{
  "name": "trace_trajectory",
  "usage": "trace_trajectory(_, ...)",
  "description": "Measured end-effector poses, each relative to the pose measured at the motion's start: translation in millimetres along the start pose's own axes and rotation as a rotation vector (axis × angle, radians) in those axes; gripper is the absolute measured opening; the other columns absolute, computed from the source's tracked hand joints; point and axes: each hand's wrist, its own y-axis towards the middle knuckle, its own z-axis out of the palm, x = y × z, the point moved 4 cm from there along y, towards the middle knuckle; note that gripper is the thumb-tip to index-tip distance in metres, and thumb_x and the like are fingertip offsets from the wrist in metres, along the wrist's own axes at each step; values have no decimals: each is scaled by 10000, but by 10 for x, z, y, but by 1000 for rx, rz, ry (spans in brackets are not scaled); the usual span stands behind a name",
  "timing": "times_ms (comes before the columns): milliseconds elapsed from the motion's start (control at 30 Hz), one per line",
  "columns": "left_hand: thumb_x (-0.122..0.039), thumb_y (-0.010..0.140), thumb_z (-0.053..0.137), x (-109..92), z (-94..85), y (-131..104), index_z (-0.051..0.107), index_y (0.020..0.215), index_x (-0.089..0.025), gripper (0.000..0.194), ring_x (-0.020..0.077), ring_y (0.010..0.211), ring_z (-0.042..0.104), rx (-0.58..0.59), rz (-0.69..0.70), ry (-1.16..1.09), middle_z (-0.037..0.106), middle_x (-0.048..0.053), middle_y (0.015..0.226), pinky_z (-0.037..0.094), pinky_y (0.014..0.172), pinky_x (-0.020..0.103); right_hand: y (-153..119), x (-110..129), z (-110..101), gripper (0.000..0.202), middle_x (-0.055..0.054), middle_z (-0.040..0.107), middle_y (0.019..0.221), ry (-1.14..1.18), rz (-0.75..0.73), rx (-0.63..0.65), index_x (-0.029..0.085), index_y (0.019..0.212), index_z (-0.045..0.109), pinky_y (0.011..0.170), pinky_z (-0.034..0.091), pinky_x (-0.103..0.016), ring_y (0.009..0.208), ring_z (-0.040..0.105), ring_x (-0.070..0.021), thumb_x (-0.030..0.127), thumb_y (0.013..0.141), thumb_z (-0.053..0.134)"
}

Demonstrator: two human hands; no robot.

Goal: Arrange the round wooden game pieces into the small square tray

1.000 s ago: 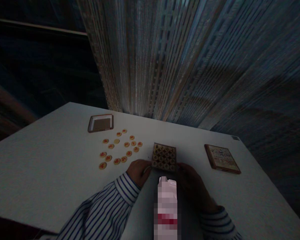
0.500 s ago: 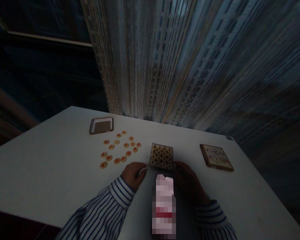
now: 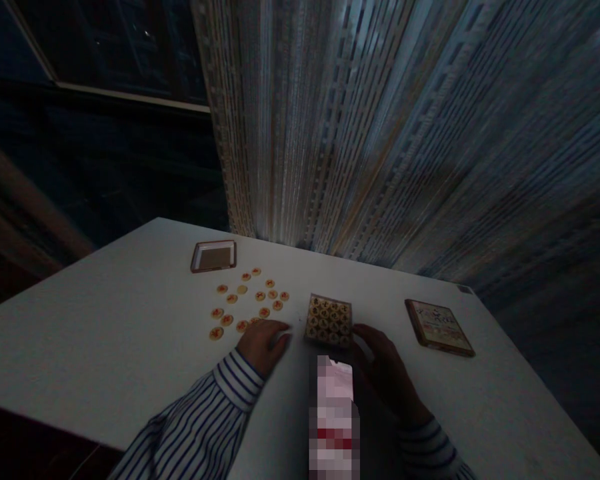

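Several rows of round xiangqi pieces with dark characters fill a small clear box point(image 3: 329, 321) in the middle of the white table point(image 3: 105, 320). My left hand point(image 3: 263, 343) is left of the box, its thumb and fingers curved apart with nothing seen between them. Close to the box's right front corner is my right hand point(image 3: 385, 367), fingers loosely spread; whether a fingertip touches the box I cannot tell. Loose pieces with red characters point(image 3: 227, 320) lie scattered to the left, one showing a blank face point(image 3: 243, 289). My left hand covers part of the nearest ones.
An open tray-like box part point(image 3: 214, 257) lies at the back left. On the right rests a flat box with a printed cover point(image 3: 443, 327). A lit phone point(image 3: 341, 377), blurred out, is at the front between my arms. String curtains point(image 3: 300, 133) hang behind the table.
My left hand has moved a little away from the box, its thumb and fingers parting. My right hand's fingers have loosened near the corner. The view has shifted slightly.
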Motion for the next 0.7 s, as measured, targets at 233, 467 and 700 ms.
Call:
trace_trajectory(233, -207, 756, 541, 77, -98, 338, 642, 911, -180, 187, 227, 861, 620, 105, -88, 172, 692, 73, 911, 478, 766, 368, 135, 128, -48, 250, -106, 630, 1024, -48, -64, -10, 196, 1042, 578, 753, 504, -406, 919, 592, -228, 276, 829, 476)
trace_trajectory(467, -205, 772, 507, 161, -78, 438, 636, 874, -179, 166, 232, 855, 605, 102, -150, 268, 685, 72, 883, 458, 753, 357, 299, 239, -69, 243, -108, 632, 1022, -84, -148, 17, 187, 1038, 580, 741, 495, -383, 921, 587, -221, 230, 821, 480)
trace_trajectory(700, -226, 749, 543, 242, -10, 360, 614, 916, -179, 187, 256, 867, 603, -18, -125, 262, 680, 86, 901, 456, 771, 391, 602, 393, 7, 259, -106, 627, 1040, -99, -195, 175, 184, 1042, 569, 748, 461, -376, 921, 571, -224, 186, 793, 501)
